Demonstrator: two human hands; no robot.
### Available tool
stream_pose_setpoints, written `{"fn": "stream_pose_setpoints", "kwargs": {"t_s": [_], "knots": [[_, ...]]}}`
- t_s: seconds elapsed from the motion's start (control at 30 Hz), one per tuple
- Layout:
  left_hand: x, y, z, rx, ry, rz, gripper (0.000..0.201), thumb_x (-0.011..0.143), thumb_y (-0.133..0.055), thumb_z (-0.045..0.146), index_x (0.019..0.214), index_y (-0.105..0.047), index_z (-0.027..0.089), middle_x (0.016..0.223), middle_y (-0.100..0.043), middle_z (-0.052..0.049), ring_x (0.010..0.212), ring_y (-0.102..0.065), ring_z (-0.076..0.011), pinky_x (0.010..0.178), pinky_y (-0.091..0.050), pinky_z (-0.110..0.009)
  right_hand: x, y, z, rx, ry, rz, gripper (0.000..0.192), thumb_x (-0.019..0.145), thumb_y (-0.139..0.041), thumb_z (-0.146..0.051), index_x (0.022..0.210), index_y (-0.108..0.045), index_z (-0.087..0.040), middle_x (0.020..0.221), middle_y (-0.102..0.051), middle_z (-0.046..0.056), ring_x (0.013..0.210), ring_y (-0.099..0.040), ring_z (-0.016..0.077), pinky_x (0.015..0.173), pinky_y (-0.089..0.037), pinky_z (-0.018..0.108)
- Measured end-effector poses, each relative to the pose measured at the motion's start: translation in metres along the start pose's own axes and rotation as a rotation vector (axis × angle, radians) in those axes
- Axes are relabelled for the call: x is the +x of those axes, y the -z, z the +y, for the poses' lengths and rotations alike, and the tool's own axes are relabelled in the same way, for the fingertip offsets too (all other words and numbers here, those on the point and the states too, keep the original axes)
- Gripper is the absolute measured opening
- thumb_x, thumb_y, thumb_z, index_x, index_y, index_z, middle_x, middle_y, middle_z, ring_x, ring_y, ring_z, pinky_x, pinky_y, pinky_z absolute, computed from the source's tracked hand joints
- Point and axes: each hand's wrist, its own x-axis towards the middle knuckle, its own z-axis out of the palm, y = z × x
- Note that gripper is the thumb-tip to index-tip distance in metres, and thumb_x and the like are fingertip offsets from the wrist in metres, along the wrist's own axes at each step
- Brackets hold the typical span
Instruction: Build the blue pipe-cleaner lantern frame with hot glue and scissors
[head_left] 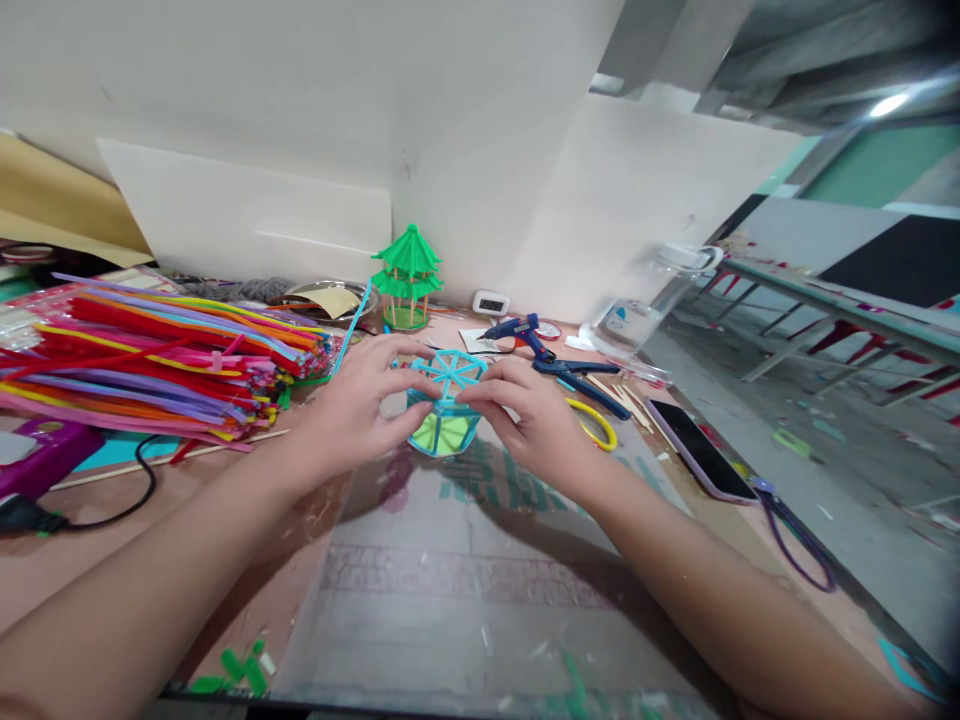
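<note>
Both hands on a small blue frame, mid-worktop.

Worktop (450, 600), cluttered. Big pile of coloured pipe cleaners (157, 365) at left. Green pagoda model (407, 278) by the back wall. Blue glue gun (521, 332), pliers (589, 385), yellow ring (596, 425) and phone (697, 450) lie right of the hands. Blue spoked frame (448, 405) with green base stands at centre; left hand (356, 410) and right hand (536, 420) each pinch its sides with fingertips, gripping it between them.
</note>
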Motion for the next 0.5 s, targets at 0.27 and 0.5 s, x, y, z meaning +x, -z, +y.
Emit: {"fn": "stream_pose_setpoints", "kwargs": {"t_s": [0.27, 0.5], "knots": [[-0.0006, 0.0008, 0.0016, 0.02, 0.024, -0.003, 0.015, 0.092, -0.065, 0.025, 0.103, -0.075, 0.026, 0.136, -0.065, -0.007, 0.13, -0.059, -0.0265, 0.114, -0.045, -0.048, -0.0018, -0.001, -0.004, -0.123, 0.057, -0.002, 0.022, 0.105, -0.051, -0.015, 0.107, -0.072, -0.021, 0.094, -0.067, 0.008, 0.087, -0.059, 0.0208, 0.076, -0.048, 0.035], [-0.0015, 0.0038, 0.0041, 0.078, -0.073, -0.01, 0.016, 0.092, -0.064, 0.019, 0.099, -0.076, 0.028, 0.134, -0.065, -0.006, 0.13, -0.059, -0.0264, 0.113, -0.044, -0.049, -0.0036, -0.001, -0.0033, -0.164, 0.095, -0.025, 0.025, 0.102, -0.051, -0.01, 0.108, -0.072, -0.021, 0.095, -0.067, 0.008, 0.089, -0.059, 0.0215, 0.076, -0.047, 0.035]]}}
